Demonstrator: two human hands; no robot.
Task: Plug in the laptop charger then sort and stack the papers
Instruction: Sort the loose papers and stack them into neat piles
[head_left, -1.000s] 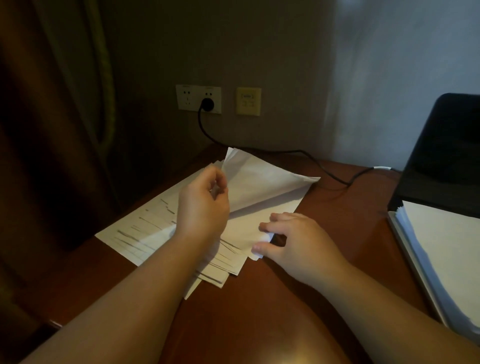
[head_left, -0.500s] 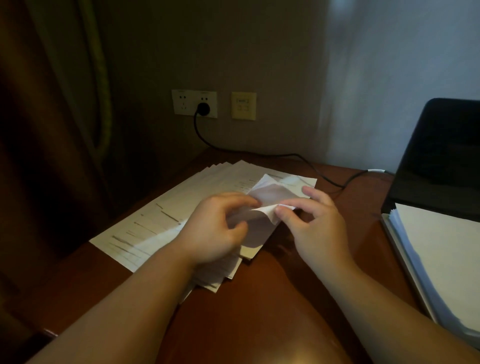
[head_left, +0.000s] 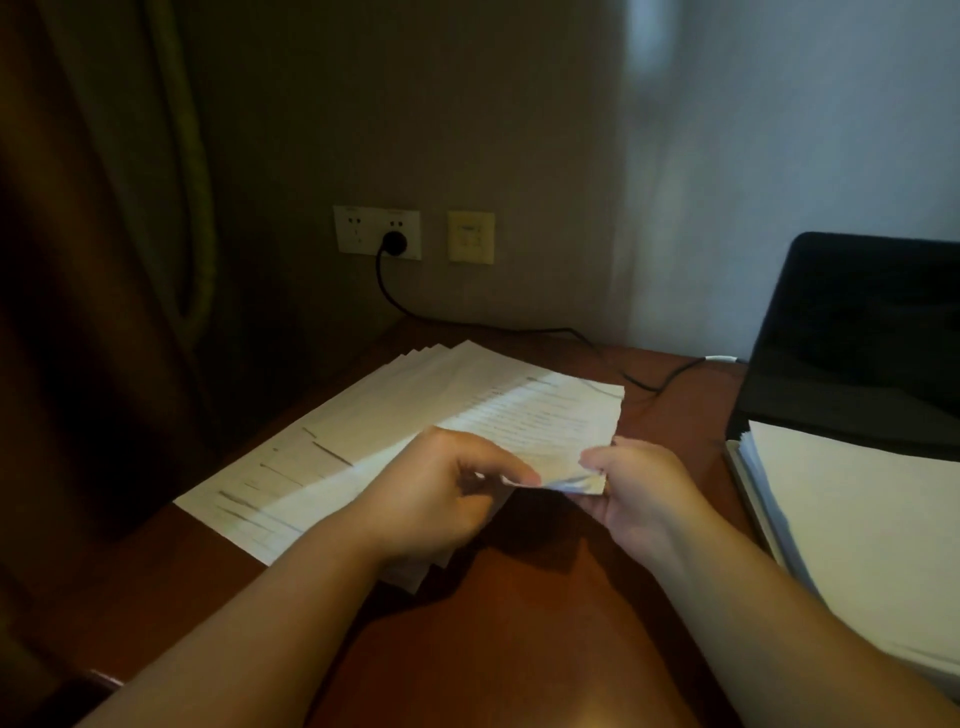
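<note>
Now both hands, left hand (head_left: 436, 493) and right hand (head_left: 636, 491), pinch the top sheet (head_left: 545, 421) in a tight grip: lift level, clear of the spread papers (head_left: 332, 457).

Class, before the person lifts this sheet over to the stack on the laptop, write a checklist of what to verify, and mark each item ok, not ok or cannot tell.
1. Charger plug seated in the wall socket: ok.
2. Cable reaches the laptop: cannot tell, its end is hidden.
3. Left hand pinches the sheet: ok.
4. Right hand pinches the sheet's near corner: ok.
5. Only one sheet held: cannot tell.
6. Pile squared up: not ok, edges fanned.
7. Stack on the laptop has a bare top: ok.
</note>
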